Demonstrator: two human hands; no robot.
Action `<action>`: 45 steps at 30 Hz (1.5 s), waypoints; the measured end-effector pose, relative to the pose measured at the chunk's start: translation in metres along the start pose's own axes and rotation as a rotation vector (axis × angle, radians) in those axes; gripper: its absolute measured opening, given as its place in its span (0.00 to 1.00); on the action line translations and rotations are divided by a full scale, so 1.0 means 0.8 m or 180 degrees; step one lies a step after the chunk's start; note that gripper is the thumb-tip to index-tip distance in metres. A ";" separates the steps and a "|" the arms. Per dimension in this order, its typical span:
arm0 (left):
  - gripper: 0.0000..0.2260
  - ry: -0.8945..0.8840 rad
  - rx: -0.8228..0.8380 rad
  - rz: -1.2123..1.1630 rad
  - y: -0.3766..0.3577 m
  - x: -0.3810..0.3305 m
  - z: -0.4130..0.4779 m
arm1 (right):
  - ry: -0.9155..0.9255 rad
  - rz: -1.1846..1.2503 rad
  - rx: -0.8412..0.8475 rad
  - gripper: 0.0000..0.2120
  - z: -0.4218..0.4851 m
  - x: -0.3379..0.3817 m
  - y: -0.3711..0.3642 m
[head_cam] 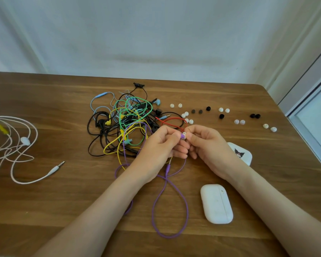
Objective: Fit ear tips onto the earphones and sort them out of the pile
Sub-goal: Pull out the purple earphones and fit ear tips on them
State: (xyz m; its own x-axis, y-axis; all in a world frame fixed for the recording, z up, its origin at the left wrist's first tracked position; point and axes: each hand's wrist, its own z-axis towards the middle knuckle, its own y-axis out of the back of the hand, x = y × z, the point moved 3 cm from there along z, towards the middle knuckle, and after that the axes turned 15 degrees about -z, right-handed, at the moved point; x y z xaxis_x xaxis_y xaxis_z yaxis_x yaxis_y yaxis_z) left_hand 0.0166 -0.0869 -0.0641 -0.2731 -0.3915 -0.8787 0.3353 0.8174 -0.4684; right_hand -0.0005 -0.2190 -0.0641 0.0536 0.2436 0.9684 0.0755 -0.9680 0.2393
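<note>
Your wooden table (44, 210) carries a plain white case (216, 204) near you — and a cartoon-printed case (242, 153) just beyond it.

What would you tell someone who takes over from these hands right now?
Left hand: pinches the purple earbud; its purple cable loops toward the near table edge.
Right hand: pinches a white ear tip against that bud; whether it is fully seated cannot be told.
Done: the pale pink earphones lie apart at far left, seemingly sorted.
Left: the tangled pile, with loose ear tips in black, grey and white to its right.
</note>
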 end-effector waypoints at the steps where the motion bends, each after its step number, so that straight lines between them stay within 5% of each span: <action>1: 0.06 0.0002 -0.0018 -0.0005 -0.001 0.000 0.000 | -0.0017 0.0012 0.0024 0.10 0.000 0.000 0.000; 15: 0.06 -0.0040 -0.0100 0.0002 -0.005 0.000 0.000 | -0.0059 0.0185 0.0130 0.09 0.000 -0.001 0.001; 32: 0.04 -0.0884 -0.0318 0.1583 -0.003 0.002 0.000 | -0.0108 0.0280 -0.0057 0.10 -0.002 0.000 -0.003; 45: 0.02 -0.0977 -0.0317 0.1806 -0.003 0.004 -0.001 | -0.0046 -0.0437 -0.0895 0.10 -0.007 0.001 -0.015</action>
State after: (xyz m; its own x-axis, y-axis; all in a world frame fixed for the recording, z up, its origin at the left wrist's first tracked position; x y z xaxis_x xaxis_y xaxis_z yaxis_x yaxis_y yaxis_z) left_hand 0.0144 -0.0898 -0.0657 0.1966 0.0216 -0.9802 0.2625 0.9621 0.0738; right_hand -0.0072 -0.2073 -0.0656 0.0762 0.3721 0.9251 -0.1951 -0.9043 0.3798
